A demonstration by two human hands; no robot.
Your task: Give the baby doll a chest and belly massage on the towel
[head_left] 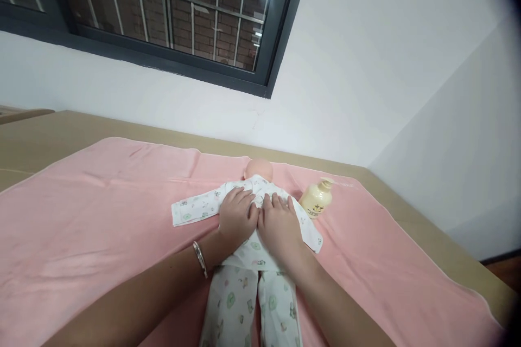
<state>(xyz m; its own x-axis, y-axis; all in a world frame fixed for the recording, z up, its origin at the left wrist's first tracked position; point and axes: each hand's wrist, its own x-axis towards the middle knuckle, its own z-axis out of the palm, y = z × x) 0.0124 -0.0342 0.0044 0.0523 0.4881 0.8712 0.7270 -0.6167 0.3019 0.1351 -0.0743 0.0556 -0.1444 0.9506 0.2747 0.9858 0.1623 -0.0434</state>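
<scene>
A baby doll lies stretched out in a white printed top [257,255] and matching trousers [232,303]. Its bald head [259,169] points toward the wall; which way it faces I cannot tell. My left hand [237,218], with a silver bracelet on the wrist, rests on the upper part of the top, fingers laid out on the cloth. Beside it my right hand [283,226] lies flat on the other half of the top, the thumbs close together at the middle. One sleeve [195,208] spreads to the left, the other slants down to the right. Both hands partly cover the top.
A pale yellow pump bottle [318,199] stands just right of the doll. Beneath everything is a pink blanket [134,195] on a wooden tabletop [81,123]. A white wall [325,92] with a dark-framed, barred window [203,16] rises behind the table.
</scene>
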